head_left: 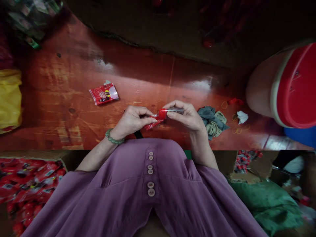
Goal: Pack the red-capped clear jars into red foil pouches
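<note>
Near the table's front edge, my right hand [184,115] is closed around a small clear tube with a red cap [163,114]. The capped end points left, toward my other hand. My left hand [135,120], with a green bead bracelet at the wrist, pinches a crumpled red printed wrapper [151,125] against that cap. The fingers hide part of both things. To the left and farther back lies a small stack of red printed cards or packets [104,94]. A crumpled grey-green cloth [213,121] rests just right of my right hand.
A tub with a red lid [297,85] stands at the right of the red table [138,75]. Rubber bands [238,130] and a white scrap [242,117] lie beside it. A yellow bag [10,98] is at far left. Cartons of red packaged items [29,184] sit below the edge.
</note>
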The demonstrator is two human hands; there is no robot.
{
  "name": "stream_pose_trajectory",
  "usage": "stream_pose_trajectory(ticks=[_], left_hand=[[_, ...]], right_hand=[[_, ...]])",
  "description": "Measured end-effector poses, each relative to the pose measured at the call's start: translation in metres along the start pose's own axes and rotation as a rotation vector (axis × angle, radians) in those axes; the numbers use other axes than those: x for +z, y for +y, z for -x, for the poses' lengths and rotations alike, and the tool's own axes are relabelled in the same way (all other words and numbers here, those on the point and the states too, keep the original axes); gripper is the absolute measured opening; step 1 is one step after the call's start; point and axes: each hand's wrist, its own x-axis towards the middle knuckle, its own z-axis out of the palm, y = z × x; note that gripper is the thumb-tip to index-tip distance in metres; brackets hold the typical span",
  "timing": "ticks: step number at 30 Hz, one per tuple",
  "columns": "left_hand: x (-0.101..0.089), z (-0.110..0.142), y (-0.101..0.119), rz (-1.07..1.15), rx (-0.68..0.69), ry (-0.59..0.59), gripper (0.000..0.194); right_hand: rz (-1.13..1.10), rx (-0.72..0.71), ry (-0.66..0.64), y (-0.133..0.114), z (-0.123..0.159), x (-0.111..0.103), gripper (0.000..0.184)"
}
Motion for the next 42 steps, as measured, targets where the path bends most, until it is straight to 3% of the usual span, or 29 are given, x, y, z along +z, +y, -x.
stream_pose_trajectory(ticks=[3,8,19,32,37,42], left_hand=[[0.001,0.000,-0.004,0.023,-0.057,-0.025,0.019],[0.001,-0.001,-0.004,0.035,-0.101,-0.042,0.017],[0.003,0.000,-0.007,0.038,-0.131,-0.065,0.017],[0.008,0.002,-0.013,0.114,-0.192,-0.085,0.026],[0.011,0.000,-0.014,0.130,-0.149,-0.003,0.024],[0.010,-0.001,-0.009,0.169,-0.127,-0.027,0.033]], right_hand=[[0.046,0.027,-0.017,-0.001,0.001,-0.002,0.027],[-0.086,0.059,-0.055,0.008,0.002,-0.003,0.030],[-0.169,0.127,-0.098,0.022,-0.001,0.001,0.027],[-0.173,0.229,-0.254,0.025,-0.006,-0.003,0.030],[-0.192,0.219,-0.258,0.023,-0.010,0.000,0.026],[-0.128,0.207,-0.267,0.015,-0.010,0.006,0.023]])
